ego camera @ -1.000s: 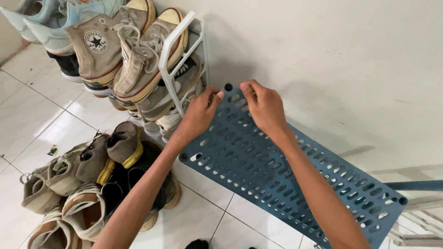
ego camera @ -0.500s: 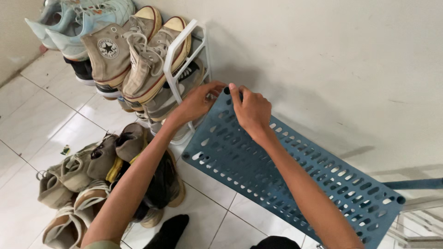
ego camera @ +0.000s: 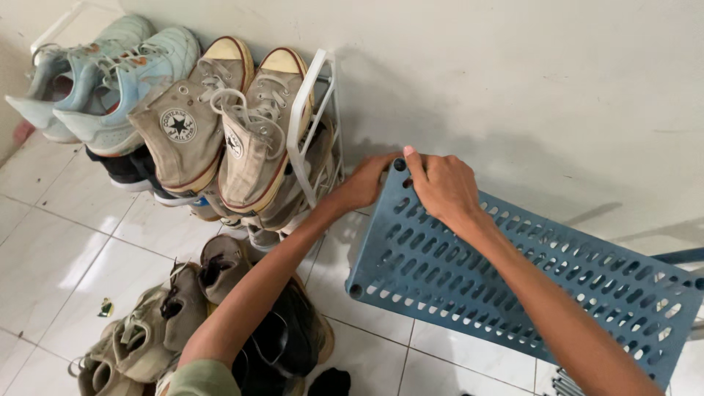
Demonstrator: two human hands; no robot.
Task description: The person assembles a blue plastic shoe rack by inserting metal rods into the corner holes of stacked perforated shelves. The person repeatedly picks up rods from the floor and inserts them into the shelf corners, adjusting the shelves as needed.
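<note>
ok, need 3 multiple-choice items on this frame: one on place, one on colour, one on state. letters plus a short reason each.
1. Where are both hands?
A. On the far corner of the perforated shelf panel
B. On the shoes on the floor
C. Flat on the wall

2. What colour is the shelf panel?
A. White
B. Blue
C. Black

3. How do the tan high-top sneakers sit?
A. Lying on the floor tiles
B. On the white rack, toes tilted up toward the wall
C. Held in a hand

Answers:
1 A: the left hand and right hand grip the corner of the shelf panel by the wall.
2 B: its plastic is blue throughout.
3 B: the tan high-top sneakers rest on the white rack, toes up.
</note>
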